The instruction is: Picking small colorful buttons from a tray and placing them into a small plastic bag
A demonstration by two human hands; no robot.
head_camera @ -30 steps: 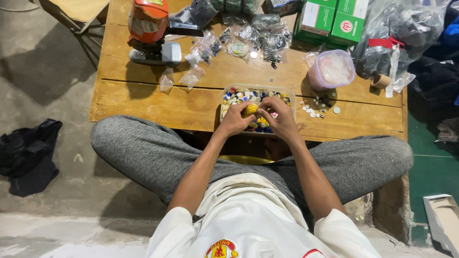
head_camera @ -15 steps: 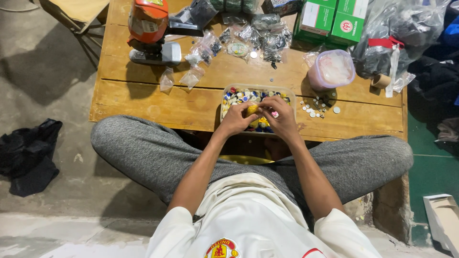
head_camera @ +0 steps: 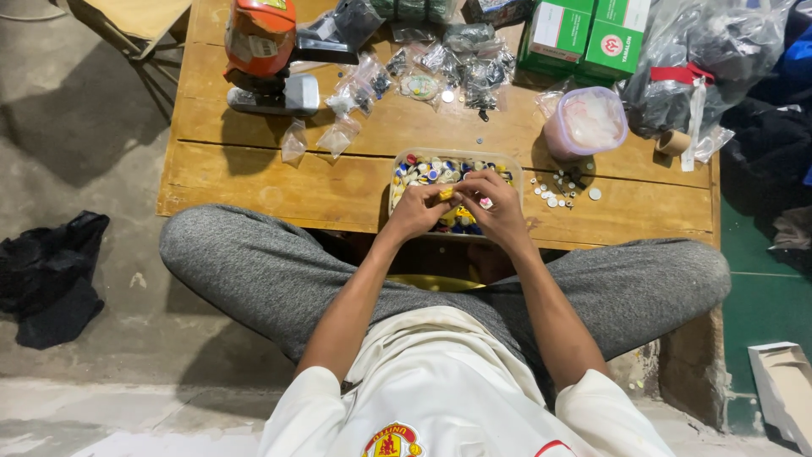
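Observation:
I sit cross-legged at a low wooden table [head_camera: 279, 182]. A clear plastic tray [head_camera: 397, 169] holding several small coloured caps stands at its near edge. Both hands hover over the tray. My left hand [head_camera: 416, 211] and my right hand [head_camera: 495, 207] meet fingertip to fingertip on a small yellow piece [head_camera: 446, 194]. The hands hide the near half of the tray.
An orange and grey device [head_camera: 262, 51] stands at the back left, with small plastic bags [head_camera: 338, 135] beside it. A round lidded tub [head_camera: 585, 123], loose white discs [head_camera: 558, 186], green boxes [head_camera: 584, 34] and bagged goods [head_camera: 710, 59] sit to the right. Black cloth [head_camera: 51, 279] lies on the floor.

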